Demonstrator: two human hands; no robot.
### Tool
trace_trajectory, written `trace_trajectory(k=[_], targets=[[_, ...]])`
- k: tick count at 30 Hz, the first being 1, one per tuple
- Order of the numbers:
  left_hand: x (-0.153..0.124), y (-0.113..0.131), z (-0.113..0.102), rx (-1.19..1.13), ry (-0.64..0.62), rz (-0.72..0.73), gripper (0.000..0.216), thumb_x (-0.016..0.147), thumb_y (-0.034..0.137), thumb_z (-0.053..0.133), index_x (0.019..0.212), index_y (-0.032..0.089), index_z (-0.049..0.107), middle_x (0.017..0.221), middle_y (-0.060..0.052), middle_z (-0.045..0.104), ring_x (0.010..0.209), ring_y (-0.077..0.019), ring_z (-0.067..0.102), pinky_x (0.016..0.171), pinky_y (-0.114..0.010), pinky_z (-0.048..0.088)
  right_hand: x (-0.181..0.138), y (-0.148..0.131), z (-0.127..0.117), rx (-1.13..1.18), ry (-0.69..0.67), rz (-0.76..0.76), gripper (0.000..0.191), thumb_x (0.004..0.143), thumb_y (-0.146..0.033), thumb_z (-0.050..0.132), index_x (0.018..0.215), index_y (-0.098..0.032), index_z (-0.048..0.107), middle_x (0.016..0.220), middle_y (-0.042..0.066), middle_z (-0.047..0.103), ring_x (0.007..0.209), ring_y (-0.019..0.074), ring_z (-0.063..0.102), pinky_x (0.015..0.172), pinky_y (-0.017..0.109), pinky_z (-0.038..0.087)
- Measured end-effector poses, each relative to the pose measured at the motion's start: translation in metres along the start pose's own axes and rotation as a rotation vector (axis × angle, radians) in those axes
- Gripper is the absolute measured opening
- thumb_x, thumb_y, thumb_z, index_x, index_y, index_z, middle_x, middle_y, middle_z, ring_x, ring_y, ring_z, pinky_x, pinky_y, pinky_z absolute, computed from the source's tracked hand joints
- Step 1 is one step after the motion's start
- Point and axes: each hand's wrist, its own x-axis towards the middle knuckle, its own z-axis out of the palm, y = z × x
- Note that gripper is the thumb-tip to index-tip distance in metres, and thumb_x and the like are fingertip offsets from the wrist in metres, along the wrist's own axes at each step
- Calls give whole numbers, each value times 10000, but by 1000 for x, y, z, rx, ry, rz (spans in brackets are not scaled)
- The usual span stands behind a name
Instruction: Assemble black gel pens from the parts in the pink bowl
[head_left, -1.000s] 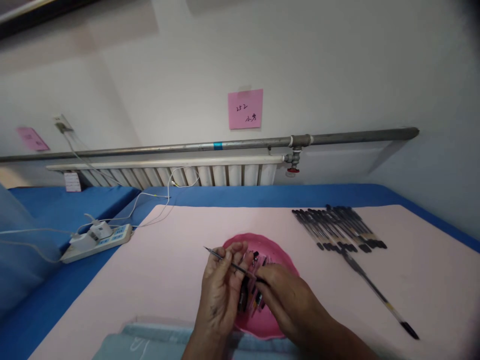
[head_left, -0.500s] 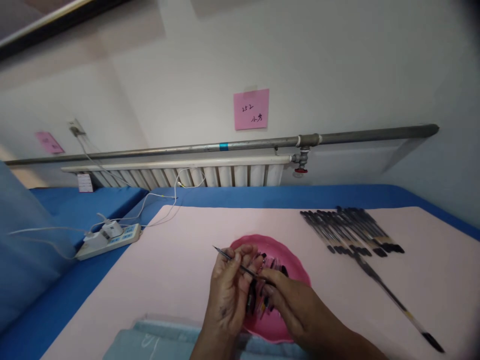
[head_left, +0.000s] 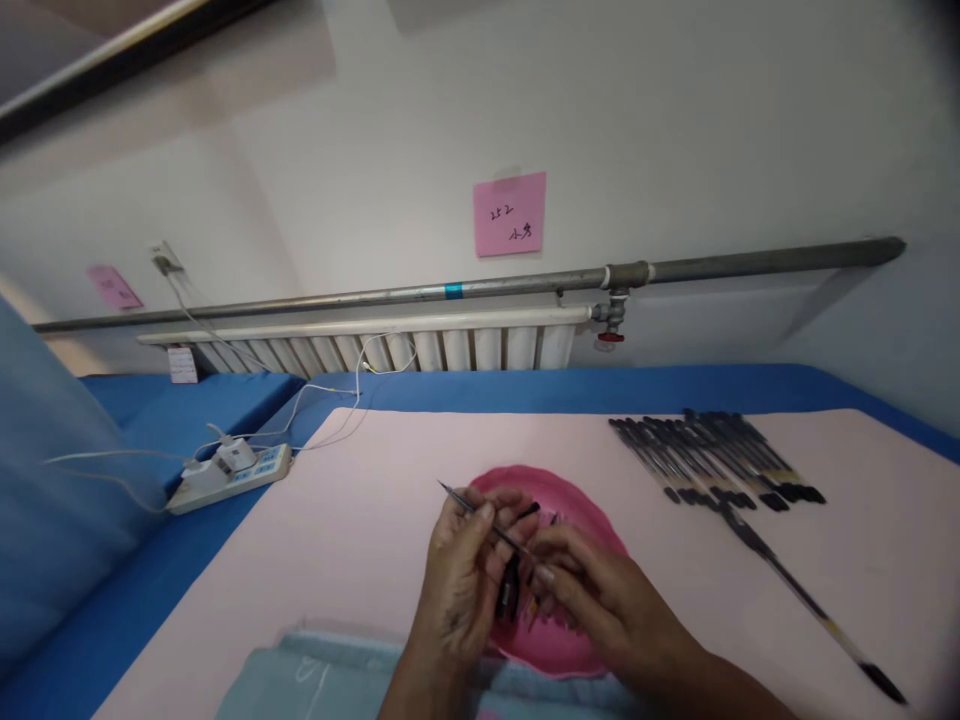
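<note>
Pen (head_left: 504,538), slim, its bare pointed tip toward the upper left, slants between both hands at the lower centre of the head view. Left hand (head_left: 457,575) pins the shaft between thumb and fingers; right hand (head_left: 600,590) has its grip pinching the rear end. Beneath them, the pink tray (head_left: 555,652) holds loose pieces (head_left: 508,590), partly hidden and too small to count. Toward the right of the frame, a row of pens (head_left: 712,455) lies on the pink sheet (head_left: 360,540), seemingly done, and a separate pen (head_left: 802,590) angles toward the lower right corner. The uncapped one in hand looks unfinished, and the tray's contents appear left over
</note>
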Motion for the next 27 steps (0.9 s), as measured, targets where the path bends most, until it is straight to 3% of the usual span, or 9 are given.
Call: trace_trajectory(k=[6,10,15,19,27], targets=[[6,18,-6,143,48,48,315,714,243,704,987,155,572,946,-99,687,882,-208,660,839,-353,493,4,-5,-16,309,281,100,251,825,-382,564,1013,-216,547,733,19,648,590,138,582,530,255,457],[10,28,-21,499,116,175,204,728,292,673,880,168,616,792,-25,665,703,-144,622,702,-282,489,9,-7,-30,538,395,156,285,759,-358,653,985,-205,572,748,10,646,569,112,551,508,230,433],[9,25,-28,1040,85,268,98,768,278,603,797,196,648,772,-15,663,762,-158,585,718,-255,436,12,-4,-40,877,365,233,244,703,-272,702,894,-208,563,732,-17,592,585,86,521,471,184,383],[9,23,-26,1173,57,306,93,776,266,576,775,210,650,788,-23,669,776,-184,586,734,-276,426,10,-4,-43,1001,293,237,231,662,-233,709,828,-213,550,746,-18,570,579,90,503,460,191,378],[9,22,-30,1416,45,417,126,796,236,524,825,230,647,853,-45,669,838,-214,584,768,-322,414,11,-1,-38,889,280,253,191,737,-240,674,877,-199,550,720,-16,605,590,87,542,445,160,362]])
